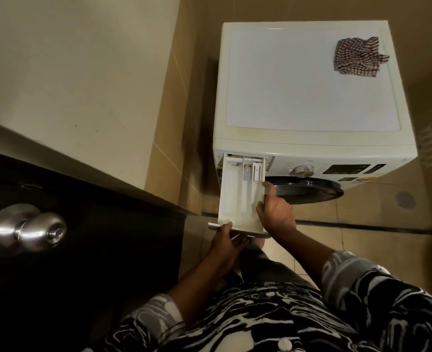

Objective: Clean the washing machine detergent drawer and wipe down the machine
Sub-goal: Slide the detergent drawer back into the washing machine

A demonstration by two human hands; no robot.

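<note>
Detergent drawer [235, 196] sticks way out of the washing machine [311, 80], 12 o'clock. My left hand [226, 246] grips its front lip and my right hand [277, 214] clamps its side, keeping it level I guess. Checked cloth [357, 57] parked at 1 o'clock.

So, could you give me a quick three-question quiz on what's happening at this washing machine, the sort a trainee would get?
1. True or false: the detergent drawer is pushed fully into the washing machine.
2. Where does the checked cloth lie? A: on the floor. B: on top of the machine. C: inside the drawer.
3. Which one thing do the left hand and the right hand both grip?

Key: 1 false, it is pulled far out. 2 B. 3 the detergent drawer: the left hand at its front, the right hand at its right wall.
</note>
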